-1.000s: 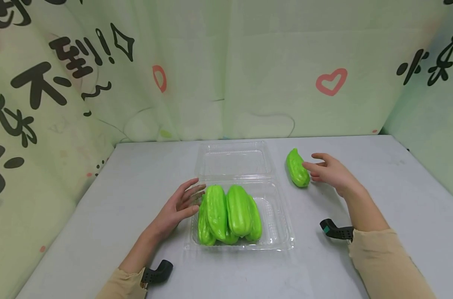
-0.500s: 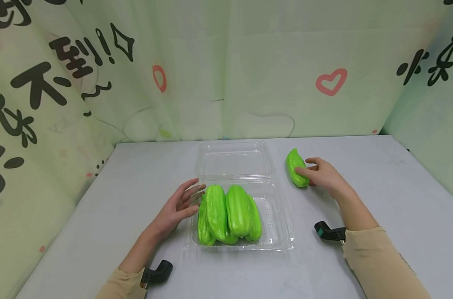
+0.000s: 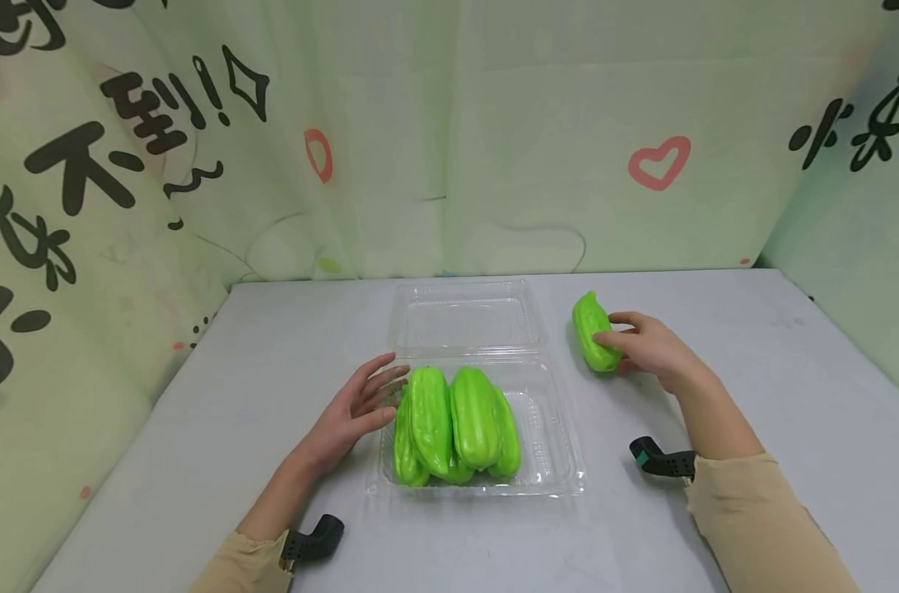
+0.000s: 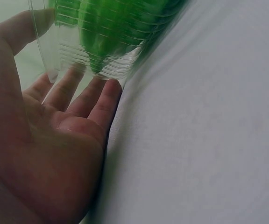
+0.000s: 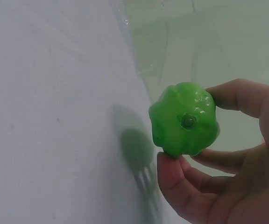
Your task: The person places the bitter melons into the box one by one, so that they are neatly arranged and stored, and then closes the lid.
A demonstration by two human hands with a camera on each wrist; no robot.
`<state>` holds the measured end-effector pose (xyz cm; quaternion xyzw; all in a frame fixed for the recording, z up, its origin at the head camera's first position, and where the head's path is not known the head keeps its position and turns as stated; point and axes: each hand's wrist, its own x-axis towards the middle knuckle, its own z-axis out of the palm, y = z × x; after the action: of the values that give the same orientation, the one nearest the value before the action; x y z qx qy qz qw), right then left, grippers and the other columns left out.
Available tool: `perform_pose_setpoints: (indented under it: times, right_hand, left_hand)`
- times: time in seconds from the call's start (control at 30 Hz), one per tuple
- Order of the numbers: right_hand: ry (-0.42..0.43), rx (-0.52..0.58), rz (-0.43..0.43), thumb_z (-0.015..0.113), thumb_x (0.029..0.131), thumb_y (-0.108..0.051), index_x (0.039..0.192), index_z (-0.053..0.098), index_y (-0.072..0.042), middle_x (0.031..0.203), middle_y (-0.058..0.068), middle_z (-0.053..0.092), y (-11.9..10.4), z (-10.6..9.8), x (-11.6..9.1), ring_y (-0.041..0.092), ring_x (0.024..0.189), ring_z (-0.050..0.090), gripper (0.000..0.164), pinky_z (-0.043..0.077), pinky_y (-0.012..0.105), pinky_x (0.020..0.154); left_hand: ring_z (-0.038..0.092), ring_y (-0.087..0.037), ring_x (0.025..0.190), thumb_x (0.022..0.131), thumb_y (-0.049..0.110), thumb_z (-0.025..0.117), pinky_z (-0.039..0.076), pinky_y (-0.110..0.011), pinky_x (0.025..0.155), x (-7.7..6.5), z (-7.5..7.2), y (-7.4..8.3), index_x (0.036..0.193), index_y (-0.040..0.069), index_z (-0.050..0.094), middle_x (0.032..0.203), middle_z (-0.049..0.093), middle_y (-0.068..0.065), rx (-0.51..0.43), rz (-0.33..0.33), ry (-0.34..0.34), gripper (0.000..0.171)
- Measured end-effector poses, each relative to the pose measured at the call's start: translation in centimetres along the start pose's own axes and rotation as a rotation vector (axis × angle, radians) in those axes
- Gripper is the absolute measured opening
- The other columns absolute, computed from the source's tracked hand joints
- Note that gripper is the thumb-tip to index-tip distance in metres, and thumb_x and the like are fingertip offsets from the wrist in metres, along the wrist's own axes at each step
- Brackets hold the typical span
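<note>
My right hand (image 3: 653, 350) pinches a glossy green pepper (image 3: 592, 329) between thumb and fingers, right of the clear plastic box (image 3: 549, 428). In the right wrist view the round end of that pepper (image 5: 183, 119) faces the camera, just off the table, its shadow beside it. Several more green peppers (image 3: 475, 416) lie side by side in the box's left and middle part. My left hand (image 3: 349, 412) lies against the box's left side, fingers fairly straight. Through the ribbed clear wall (image 4: 118, 60) in the left wrist view, green peppers show beyond the fingertips.
The box's clear lid (image 3: 464, 317) lies folded back behind it on the white table (image 3: 286, 329). A pale green printed curtain (image 3: 524, 148) encloses the back and sides. Each wrist wears a black camera mount (image 3: 660, 457).
My right hand moved left onto the lone pepper, took hold of it and lifted it slightly. The left hand, the box and its peppers stayed put.
</note>
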<state>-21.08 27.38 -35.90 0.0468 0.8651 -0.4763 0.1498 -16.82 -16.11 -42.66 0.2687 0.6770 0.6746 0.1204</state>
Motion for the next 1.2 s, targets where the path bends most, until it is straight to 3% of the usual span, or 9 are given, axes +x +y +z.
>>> perform_pose_setpoints:
  times: [0.13,0.43,0.8,1.2]
  right_hand:
    - [-0.024,0.041,-0.031,0.056,0.102,-0.028,0.156,0.017,0.009,0.142,0.031,0.041,-0.3,0.0,-0.4,0.034,0.117,0.053,0.076,0.055,0.032,0.087]
    - [-0.115,0.076,-0.096,0.059,0.101,-0.026,0.160,0.011,0.000,0.140,0.030,0.044,-1.6,-0.1,-2.3,0.027,0.107,0.060,0.080,0.055,0.041,0.092]
    - [-0.277,0.038,-0.217,0.066,0.098,-0.025,0.161,0.013,-0.007,0.130,0.024,0.054,-3.6,0.8,-4.5,0.026,0.104,0.063,0.084,0.054,0.037,0.090]
    - [-0.379,-0.077,-0.234,0.070,0.095,-0.031,0.161,0.017,-0.007,0.127,0.020,0.053,-4.7,1.9,-6.0,0.026,0.100,0.066,0.088,0.050,0.042,0.094]
  left_hand:
    - [0.031,-0.041,0.145,0.098,0.005,0.061,0.034,-0.047,0.113,0.0,0.0,0.0,0.159,0.001,0.017,0.159,0.031,-0.023,0.000,-0.003,0.000,0.075]
    - [0.031,-0.041,0.145,0.098,0.005,0.061,0.032,-0.053,0.113,0.1,0.0,0.0,0.159,0.001,0.017,0.159,0.031,-0.023,0.006,-0.005,0.001,0.075]
    - [0.030,-0.041,0.145,0.099,0.006,0.061,0.034,-0.047,0.113,0.0,0.0,-0.1,0.159,0.000,0.017,0.159,0.031,-0.023,-0.009,-0.003,-0.001,0.075]
    - [0.031,-0.040,0.145,0.099,0.007,0.062,0.032,-0.052,0.114,0.0,0.0,0.0,0.159,0.002,0.017,0.160,0.031,-0.022,-0.004,-0.009,0.000,0.076]
